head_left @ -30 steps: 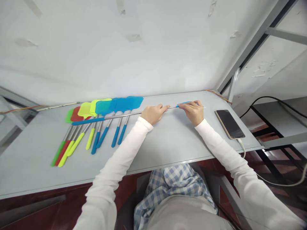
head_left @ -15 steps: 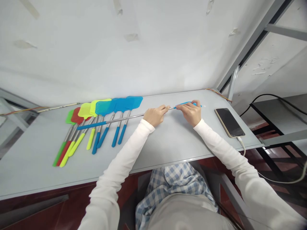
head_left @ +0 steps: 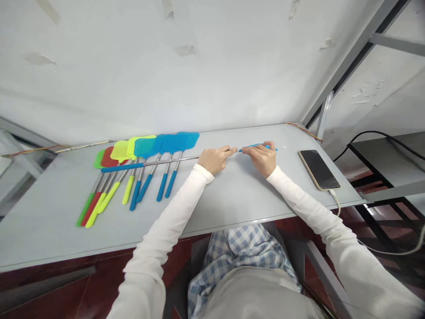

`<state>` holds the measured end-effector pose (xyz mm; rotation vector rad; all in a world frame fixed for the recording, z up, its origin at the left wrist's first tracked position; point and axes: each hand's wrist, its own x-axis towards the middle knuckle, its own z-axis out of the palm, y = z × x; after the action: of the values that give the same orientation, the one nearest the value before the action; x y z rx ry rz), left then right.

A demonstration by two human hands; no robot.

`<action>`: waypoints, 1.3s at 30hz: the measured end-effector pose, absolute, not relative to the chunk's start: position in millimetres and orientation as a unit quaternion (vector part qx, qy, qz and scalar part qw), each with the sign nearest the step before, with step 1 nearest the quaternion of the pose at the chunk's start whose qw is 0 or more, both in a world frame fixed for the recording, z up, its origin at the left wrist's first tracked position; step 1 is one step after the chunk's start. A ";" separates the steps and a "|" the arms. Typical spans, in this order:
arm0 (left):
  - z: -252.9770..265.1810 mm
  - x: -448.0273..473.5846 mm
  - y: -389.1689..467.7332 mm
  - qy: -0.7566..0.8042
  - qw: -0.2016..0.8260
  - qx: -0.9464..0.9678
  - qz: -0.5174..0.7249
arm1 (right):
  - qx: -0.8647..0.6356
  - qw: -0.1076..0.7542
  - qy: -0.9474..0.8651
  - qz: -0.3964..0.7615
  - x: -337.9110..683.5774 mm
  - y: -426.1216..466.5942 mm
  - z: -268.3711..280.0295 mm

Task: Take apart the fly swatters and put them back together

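Observation:
A long blue fly swatter with a thin metal shaft is stretched sideways above the table. My left hand is closed around the shaft near its right end. At the neck of the swatter, my right hand is pinched, its fingers covering much of the blue head, which shows only as a thin edge behind them. The blue grip reaches left over a row of other swatters: several blue ones, yellow ones, a red one and a green one.
All of this is on a grey table against a white wall. A phone with a white charging cable lies at the right. Metal frame posts rise at the right, and a dark shelf stands beyond.
The swatter's blue grip end has swung slightly up and left. My right hand has shifted a little left along the neck; the left hand keeps its hold.

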<state>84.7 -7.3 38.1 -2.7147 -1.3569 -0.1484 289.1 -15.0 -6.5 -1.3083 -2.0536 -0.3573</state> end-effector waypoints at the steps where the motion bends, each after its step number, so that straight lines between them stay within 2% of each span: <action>1: 38.2 85.1 -7.2 -0.447 0.049 -0.892 -0.049 | -0.495 0.344 -0.784 -0.148 289.0 -14.2 -7.9; 5: 36.7 86.4 -6.9 -0.454 0.051 -0.888 -0.049 | -0.478 0.362 -0.781 -0.177 288.6 -13.6 -10.2; 16: 29.9 84.5 -3.6 -0.448 0.026 -0.890 -0.083 | -0.478 0.327 -0.796 -0.178 284.4 -19.8 -21.8; 26: 20.6 79.5 0.5 -0.466 -0.027 -0.880 -0.091 | -0.476 0.159 -0.842 -0.198 259.9 -18.9 -11.0; 39: 20.5 79.4 -5.3 -0.474 -0.003 -0.878 -0.075 | -0.383 0.138 -0.878 -0.251 292.0 4.7 -19.4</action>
<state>79.4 -5.3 20.5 -2.7620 -1.4905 -0.2347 292.0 4.7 -19.4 -1.1079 -2.5406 -0.7272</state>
